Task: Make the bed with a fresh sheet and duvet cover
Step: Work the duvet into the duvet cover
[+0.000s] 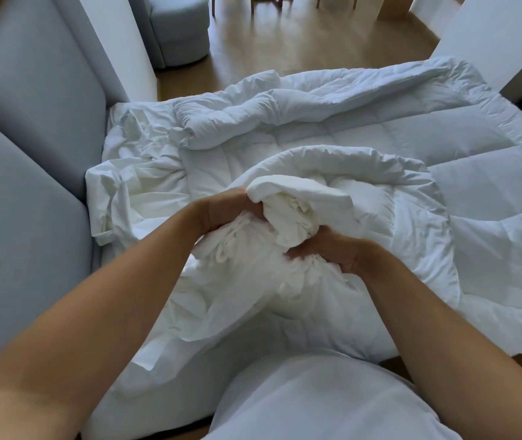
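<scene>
- At the near edge of the bed, centre of view: bunched duvet cover (253, 271), thin white cloth, gathered into a wad between both hands.
- Left hand (221, 211) sits on the wad's upper left, fingers curled into the cloth and mostly buried in it; it grips the cover.
- Right hand (332, 249) is on the wad's lower right, fingers curled tight, pinching a gathered pleat of the cover.
- Hands are close together, with cloth filling the gap between them.
- A thicker folded lump (301, 201) sticks up between the hands; cannot tell if it is a duvet corner or more cover.
- The lump points up and away from the person, toward the far side of the bed.
- The rest of the cover trails from the hands down toward the person, so its long axis runs near to far, and it drapes over the bed edge.
- Duvet (412, 147), white and quilted, is spread over most of the bed behind and right of the hands.
- Its near edge is curled up in an arc just beyond the hands. Its far edge is rolled over, and the roll runs left to right.
- Sheet (132, 192), white and crumpled, is exposed on the left of the bed, left of the hands.
- Grey padded headboard (30, 128) touches the sheet's left side.
- Wooden floor (285, 52) lies beyond the bed, with a grey armchair (180, 30) on it, well apart.
</scene>
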